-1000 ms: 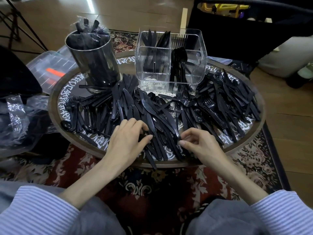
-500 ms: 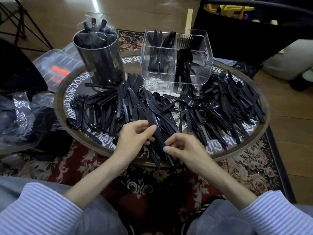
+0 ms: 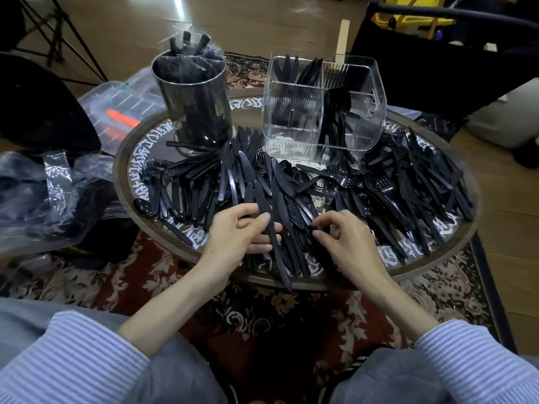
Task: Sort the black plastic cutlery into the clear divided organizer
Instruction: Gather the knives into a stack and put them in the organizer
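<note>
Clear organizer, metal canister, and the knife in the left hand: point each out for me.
Clear organizer (image 3: 294, 118): head view, front left ribbed wall.
Metal canister (image 3: 201, 109): head view, front of its shiny side.
Knife (image 3: 264, 204): head view, blade just above the thumb of the left hand (image 3: 236, 231).

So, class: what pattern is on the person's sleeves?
Fine blue-and-white stripes on both sleeves, clearest in the head view, the only one.
</note>
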